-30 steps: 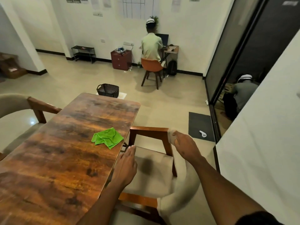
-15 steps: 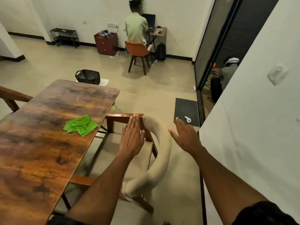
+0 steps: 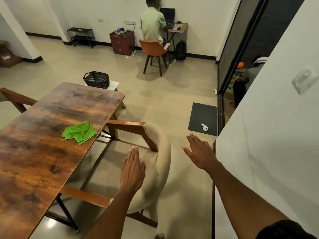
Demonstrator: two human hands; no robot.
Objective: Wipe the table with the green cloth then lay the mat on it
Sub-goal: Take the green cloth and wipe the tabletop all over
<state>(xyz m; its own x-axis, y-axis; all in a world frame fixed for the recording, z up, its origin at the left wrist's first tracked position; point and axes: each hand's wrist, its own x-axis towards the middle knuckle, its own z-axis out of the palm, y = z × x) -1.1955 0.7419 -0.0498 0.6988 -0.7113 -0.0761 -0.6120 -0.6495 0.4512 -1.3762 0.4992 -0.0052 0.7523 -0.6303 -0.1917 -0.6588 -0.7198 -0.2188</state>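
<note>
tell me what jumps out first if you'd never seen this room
The bright green cloth lies crumpled near the right edge of the dark wooden table. Beside the table, the left hand and right hand reach out open above a beige chair.

A crumpled bright green cloth (image 3: 79,132) is lying near the right edge of the bare, dark-grained wooden surface (image 3: 43,152), loosely folded.
</note>
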